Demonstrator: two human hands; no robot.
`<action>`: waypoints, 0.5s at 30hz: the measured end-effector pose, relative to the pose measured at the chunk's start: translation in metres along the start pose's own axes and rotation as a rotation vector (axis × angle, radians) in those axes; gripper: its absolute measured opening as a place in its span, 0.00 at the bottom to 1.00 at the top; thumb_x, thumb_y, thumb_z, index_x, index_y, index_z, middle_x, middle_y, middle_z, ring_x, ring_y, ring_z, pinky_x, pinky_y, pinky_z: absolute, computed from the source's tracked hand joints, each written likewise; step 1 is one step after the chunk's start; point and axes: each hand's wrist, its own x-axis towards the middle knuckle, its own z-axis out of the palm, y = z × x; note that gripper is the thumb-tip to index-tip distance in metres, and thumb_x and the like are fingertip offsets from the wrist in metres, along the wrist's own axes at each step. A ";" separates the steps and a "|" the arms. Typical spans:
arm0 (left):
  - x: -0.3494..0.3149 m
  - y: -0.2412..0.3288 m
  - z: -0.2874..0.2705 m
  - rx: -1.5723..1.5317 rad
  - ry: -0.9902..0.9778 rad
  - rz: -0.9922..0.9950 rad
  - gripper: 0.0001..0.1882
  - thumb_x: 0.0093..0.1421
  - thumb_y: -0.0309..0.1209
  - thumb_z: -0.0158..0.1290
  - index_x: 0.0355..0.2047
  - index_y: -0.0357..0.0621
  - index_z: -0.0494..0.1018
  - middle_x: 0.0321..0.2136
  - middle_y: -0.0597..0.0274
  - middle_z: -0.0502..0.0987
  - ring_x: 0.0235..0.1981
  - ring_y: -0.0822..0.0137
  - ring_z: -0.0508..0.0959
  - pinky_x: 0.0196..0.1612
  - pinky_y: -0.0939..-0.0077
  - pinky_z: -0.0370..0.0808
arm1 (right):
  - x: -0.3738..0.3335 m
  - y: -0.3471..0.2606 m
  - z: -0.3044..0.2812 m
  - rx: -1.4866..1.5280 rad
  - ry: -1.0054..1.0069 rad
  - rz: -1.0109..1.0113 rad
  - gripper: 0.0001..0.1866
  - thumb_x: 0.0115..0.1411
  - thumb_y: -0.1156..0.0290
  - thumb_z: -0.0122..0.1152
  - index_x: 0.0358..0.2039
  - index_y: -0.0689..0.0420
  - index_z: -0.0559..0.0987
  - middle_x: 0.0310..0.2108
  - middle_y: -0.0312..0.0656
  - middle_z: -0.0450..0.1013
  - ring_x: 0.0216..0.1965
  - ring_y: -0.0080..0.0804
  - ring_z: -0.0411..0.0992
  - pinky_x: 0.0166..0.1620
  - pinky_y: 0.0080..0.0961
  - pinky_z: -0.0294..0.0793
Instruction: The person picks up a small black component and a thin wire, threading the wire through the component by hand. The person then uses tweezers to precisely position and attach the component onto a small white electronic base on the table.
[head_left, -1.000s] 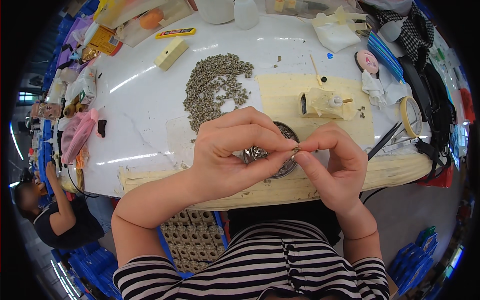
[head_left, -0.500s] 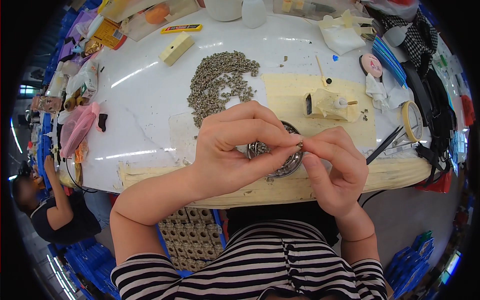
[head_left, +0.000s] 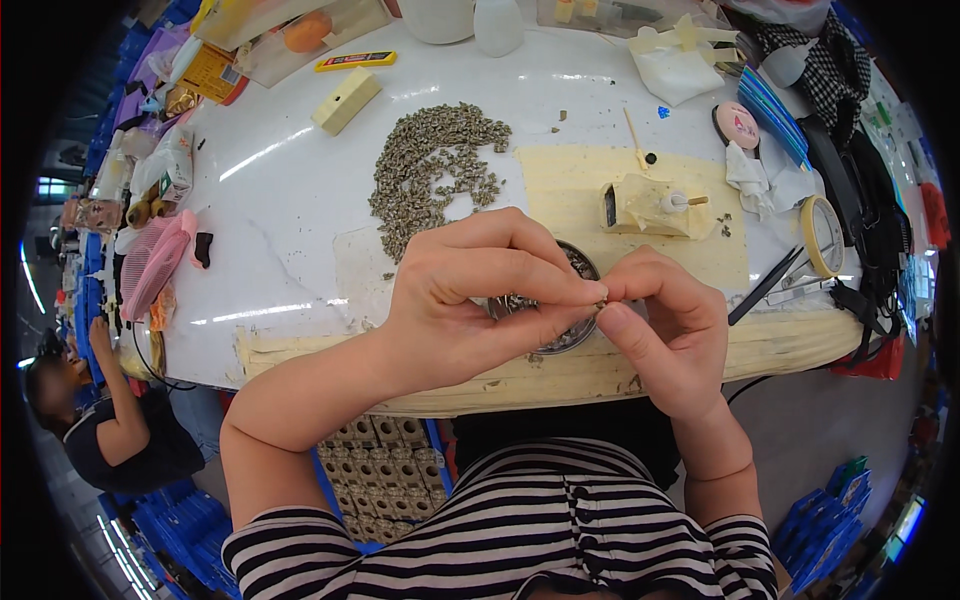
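Note:
My left hand is closed, thumb and fingertips pinching a tiny metal part. From the other side, my right hand has its thumb and index fingertip pressed against the same part. Fingertips cover most of it, so its exact shape cannot be made out. Directly below sits a round metal bowl with small shiny pieces in it, partly hidden by my left hand. Beyond the hands, many small metal parts lie in a loose heap on the white table.
A tape-wrapped block fixture stands on yellowish sheeting to the right. Black tweezers and a tape roll lie farther right. A cream block is at the back. A blue crate of metal castings sits below the edge; another person is at far left.
My right thumb has risen and come in against the tiny part, beside the index fingertip. My left hand keeps its pinch with hardly any movement.

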 end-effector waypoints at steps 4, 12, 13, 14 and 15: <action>-0.001 0.001 0.000 -0.013 -0.003 -0.008 0.14 0.47 0.16 0.64 0.34 0.44 0.81 0.29 0.61 0.77 0.28 0.72 0.76 0.29 0.82 0.72 | -0.001 0.000 0.000 0.044 0.014 0.027 0.04 0.53 0.80 0.65 0.31 0.62 0.79 0.31 0.40 0.75 0.33 0.24 0.71 0.39 0.20 0.68; 0.000 0.002 0.002 0.071 0.030 -0.031 0.11 0.47 0.16 0.63 0.32 0.38 0.80 0.29 0.59 0.78 0.29 0.70 0.78 0.31 0.81 0.73 | -0.001 -0.003 0.005 -0.450 0.171 -0.339 0.12 0.46 0.83 0.68 0.34 0.60 0.82 0.29 0.40 0.75 0.30 0.30 0.71 0.33 0.23 0.69; -0.001 0.001 0.002 0.072 0.038 -0.028 0.10 0.47 0.16 0.63 0.31 0.37 0.79 0.29 0.58 0.78 0.29 0.70 0.78 0.31 0.81 0.73 | 0.000 -0.004 0.005 -0.492 0.155 -0.371 0.13 0.45 0.83 0.68 0.35 0.60 0.82 0.29 0.39 0.75 0.30 0.30 0.71 0.33 0.23 0.69; -0.001 0.001 0.002 0.069 0.048 -0.026 0.10 0.47 0.15 0.63 0.32 0.37 0.79 0.29 0.58 0.78 0.29 0.70 0.78 0.31 0.81 0.73 | 0.001 -0.005 0.004 -0.532 0.138 -0.405 0.15 0.45 0.83 0.68 0.36 0.60 0.82 0.30 0.39 0.75 0.30 0.31 0.71 0.33 0.23 0.69; -0.001 0.001 0.002 0.067 0.058 -0.025 0.11 0.47 0.15 0.62 0.32 0.38 0.79 0.29 0.58 0.78 0.29 0.70 0.78 0.31 0.81 0.73 | 0.001 -0.005 0.004 -0.572 0.122 -0.439 0.16 0.44 0.84 0.68 0.37 0.59 0.83 0.30 0.39 0.75 0.30 0.31 0.72 0.33 0.23 0.69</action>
